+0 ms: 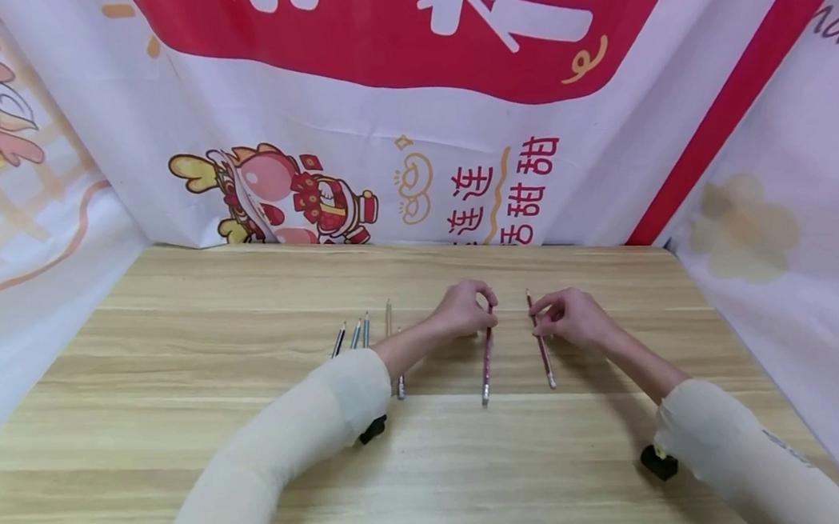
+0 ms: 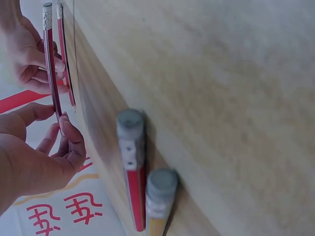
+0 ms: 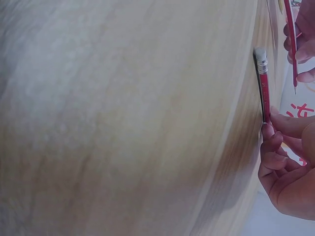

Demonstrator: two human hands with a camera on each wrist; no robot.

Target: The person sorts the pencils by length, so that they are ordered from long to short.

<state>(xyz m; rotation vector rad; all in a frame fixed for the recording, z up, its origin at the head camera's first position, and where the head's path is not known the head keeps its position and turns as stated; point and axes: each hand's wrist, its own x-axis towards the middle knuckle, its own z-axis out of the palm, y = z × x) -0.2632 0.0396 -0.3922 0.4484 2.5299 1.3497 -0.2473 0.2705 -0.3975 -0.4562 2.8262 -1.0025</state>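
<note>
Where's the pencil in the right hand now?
In the head view, the red pencil is right of centre, pinched by the right hand, right of the second pencil held by the left hand.

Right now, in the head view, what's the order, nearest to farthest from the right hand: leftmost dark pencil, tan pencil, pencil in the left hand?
1. Pencil in the left hand, just left of the right hand.
2. Tan pencil, farther left.
3. Dark pencil, leftmost.

Two red, eraser-tipped pencils (image 1: 487, 362) point forward, apart.
</note>
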